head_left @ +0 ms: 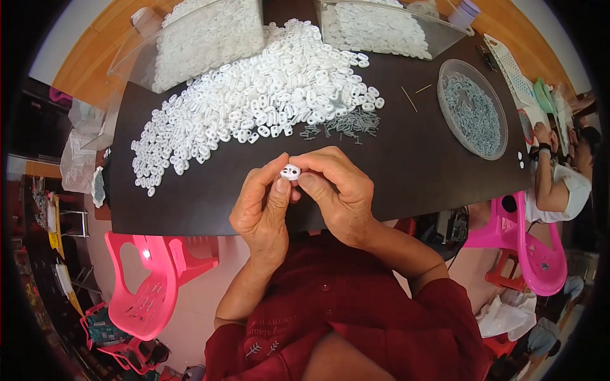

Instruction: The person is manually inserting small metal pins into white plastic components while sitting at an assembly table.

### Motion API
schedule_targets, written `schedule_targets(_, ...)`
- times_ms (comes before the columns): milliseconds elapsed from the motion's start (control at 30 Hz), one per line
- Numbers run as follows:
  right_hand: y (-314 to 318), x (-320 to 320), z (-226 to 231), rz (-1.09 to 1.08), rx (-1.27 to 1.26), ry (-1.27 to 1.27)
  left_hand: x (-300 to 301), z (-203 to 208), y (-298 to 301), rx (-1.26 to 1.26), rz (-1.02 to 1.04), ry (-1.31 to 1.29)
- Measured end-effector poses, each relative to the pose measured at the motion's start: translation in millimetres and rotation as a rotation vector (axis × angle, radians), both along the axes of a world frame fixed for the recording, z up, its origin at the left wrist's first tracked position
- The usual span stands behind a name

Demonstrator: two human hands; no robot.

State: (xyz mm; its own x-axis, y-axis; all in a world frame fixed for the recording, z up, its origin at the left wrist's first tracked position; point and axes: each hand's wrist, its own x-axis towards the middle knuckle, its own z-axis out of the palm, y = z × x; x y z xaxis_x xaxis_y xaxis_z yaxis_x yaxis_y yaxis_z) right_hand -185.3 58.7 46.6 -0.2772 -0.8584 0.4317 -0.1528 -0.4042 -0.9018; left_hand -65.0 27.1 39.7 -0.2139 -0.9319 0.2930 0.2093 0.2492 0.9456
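Between my two hands, just over the table's near edge, is a small white oval plastic piece [290,172] with dark holes in its face. My left hand [262,202] pinches it between thumb and fingers from the left. From the right, my right hand [338,193] grips it with thumb and index finger. Beyond my hands spreads a large heap of similar white two-holed pieces [254,95]. A small pile of grey screws [346,125] lies at the heap's right front edge. Whether a screw sits in the held piece is too small to tell.
Clear bins of white pieces [213,41] [375,28] stand at the back of the dark table [406,171]. A round tray [445,120] of grey screws is at right, beside two thin sticks [409,99]. Another person [559,184] sits far right. Pink chairs [147,298] flank me.
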Motion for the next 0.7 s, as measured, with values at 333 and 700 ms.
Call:
schedule_targets(333, -2.4, -30.3, 1.7, 0.101, 0.171, -0.211, -25.5, 10.4, -6.4, 0.231, -0.047, 0.116)
schedule_targets(700, -4.5, -42.4, 1.5, 0.106, 0.299, -0.157, -19.9, 13.0, -17.6, 0.238, -0.075, -0.104)
